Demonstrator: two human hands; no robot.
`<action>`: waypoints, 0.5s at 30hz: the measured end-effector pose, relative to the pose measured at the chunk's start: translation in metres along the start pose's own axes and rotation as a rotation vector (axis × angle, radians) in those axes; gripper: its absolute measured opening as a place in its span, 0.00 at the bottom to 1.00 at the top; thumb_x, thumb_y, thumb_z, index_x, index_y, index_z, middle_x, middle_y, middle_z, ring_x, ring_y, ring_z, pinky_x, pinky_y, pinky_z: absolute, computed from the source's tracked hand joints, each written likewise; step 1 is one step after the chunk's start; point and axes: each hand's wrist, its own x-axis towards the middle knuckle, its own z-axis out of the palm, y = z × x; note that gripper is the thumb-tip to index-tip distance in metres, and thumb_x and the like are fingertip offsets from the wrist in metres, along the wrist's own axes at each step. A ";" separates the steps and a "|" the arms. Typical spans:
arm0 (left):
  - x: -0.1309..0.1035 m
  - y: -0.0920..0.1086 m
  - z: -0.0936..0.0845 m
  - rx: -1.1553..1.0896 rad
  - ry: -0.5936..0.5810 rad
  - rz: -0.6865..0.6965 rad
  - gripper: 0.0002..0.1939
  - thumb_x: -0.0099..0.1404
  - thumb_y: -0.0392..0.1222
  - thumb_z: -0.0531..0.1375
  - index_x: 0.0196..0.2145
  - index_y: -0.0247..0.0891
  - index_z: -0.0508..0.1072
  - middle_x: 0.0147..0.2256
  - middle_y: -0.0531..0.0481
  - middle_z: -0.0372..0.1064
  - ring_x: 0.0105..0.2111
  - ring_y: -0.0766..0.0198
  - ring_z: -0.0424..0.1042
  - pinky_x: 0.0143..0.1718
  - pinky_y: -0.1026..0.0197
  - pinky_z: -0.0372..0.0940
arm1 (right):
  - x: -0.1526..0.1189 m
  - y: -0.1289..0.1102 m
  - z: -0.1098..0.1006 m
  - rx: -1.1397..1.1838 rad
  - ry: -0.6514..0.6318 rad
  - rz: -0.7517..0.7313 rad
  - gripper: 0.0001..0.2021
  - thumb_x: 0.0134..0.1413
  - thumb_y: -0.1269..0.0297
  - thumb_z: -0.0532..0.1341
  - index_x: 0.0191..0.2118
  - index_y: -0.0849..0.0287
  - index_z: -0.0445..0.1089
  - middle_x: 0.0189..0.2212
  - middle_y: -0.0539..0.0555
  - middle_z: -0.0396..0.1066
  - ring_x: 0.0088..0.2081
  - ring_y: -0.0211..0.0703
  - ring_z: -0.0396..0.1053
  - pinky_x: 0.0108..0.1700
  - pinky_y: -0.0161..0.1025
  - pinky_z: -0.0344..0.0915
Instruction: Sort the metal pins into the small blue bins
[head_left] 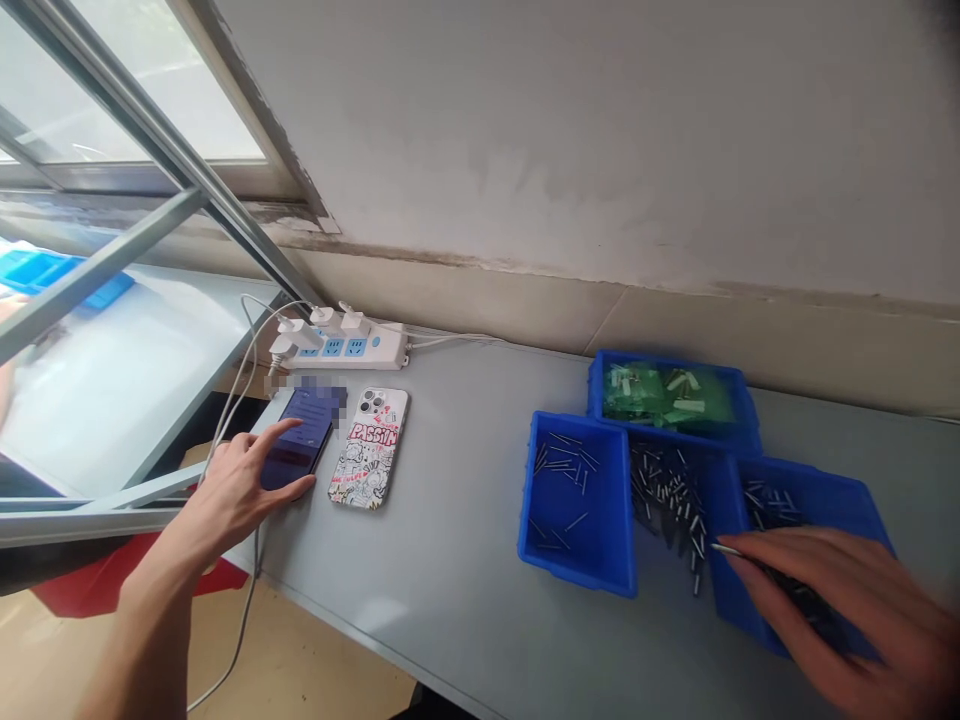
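Observation:
My left hand [244, 475] is over a dark-screened phone [289, 455], index finger stretched across the screen and thumb apart at its lower edge. Beside it, another phone in a doodle-patterned case [369, 455] lies face down. My right hand [847, 590] pinches a thin metal pin [725, 548] between thumb and fingertips, above the right blue bin [840, 490]. Dark metal pins [667, 490] lie piled between the bins. A few thin pins rest in the left blue bin [585, 560]. Part of the right bin is hidden behind my right hand.
A back blue bin [596, 390] holds green bags with pale pieces. Several white chargers are plugged into a power strip [390, 345] by the wall, with cables hanging over the table's left edge. A metal frame [161, 225] rises at left; a red container [105, 580] is below.

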 end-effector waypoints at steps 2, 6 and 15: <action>0.001 -0.001 0.000 0.021 -0.018 -0.001 0.40 0.64 0.70 0.60 0.69 0.52 0.61 0.40 0.42 0.65 0.41 0.48 0.67 0.47 0.46 0.64 | 0.002 -0.002 -0.001 -0.003 -0.004 -0.009 0.07 0.65 0.67 0.64 0.47 0.51 0.76 0.38 0.50 0.77 0.41 0.46 0.75 0.46 0.49 0.71; 0.004 0.001 -0.004 0.060 -0.041 0.016 0.42 0.65 0.71 0.58 0.71 0.53 0.59 0.39 0.44 0.63 0.40 0.49 0.67 0.47 0.48 0.64 | 0.004 -0.006 -0.002 -0.005 0.013 -0.019 0.06 0.66 0.67 0.64 0.46 0.52 0.75 0.38 0.50 0.76 0.40 0.44 0.74 0.47 0.49 0.71; 0.006 0.005 -0.011 0.045 -0.060 0.014 0.50 0.64 0.70 0.60 0.75 0.50 0.45 0.40 0.45 0.64 0.40 0.49 0.68 0.46 0.48 0.65 | -0.001 -0.008 -0.001 -0.021 0.045 -0.024 0.06 0.65 0.68 0.64 0.46 0.51 0.75 0.37 0.47 0.77 0.39 0.43 0.74 0.46 0.47 0.70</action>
